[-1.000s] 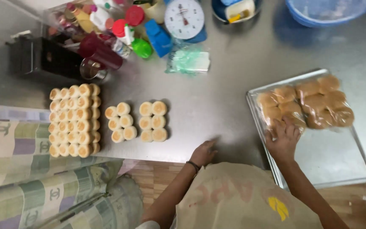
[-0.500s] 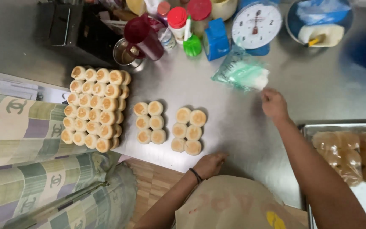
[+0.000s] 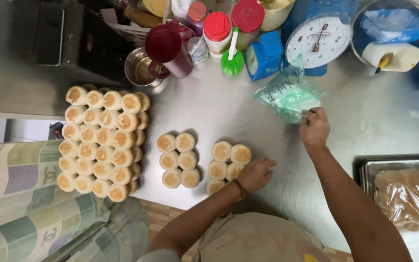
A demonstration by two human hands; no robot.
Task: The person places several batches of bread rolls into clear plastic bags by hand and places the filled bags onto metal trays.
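My right fingers (image 3: 310,116) pinch the green plastic bags (image 3: 288,94) by their edge; my left hand (image 3: 255,174), loosely curled and empty, steadies the round pastries (image 3: 226,165) on the steel surface (image 3: 229,111).

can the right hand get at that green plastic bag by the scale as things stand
Probably yes. The right hand is already at the lower right edge of the green plastic bag, fingertips seemingly touching it, with nothing between them. The left hand rests by the buns.

Steel table (image 3: 389,121); round buns (image 3: 104,140), green bag stack (image 3: 289,94), kitchen scale (image 3: 318,41), metal tray (image 3: 370,170)
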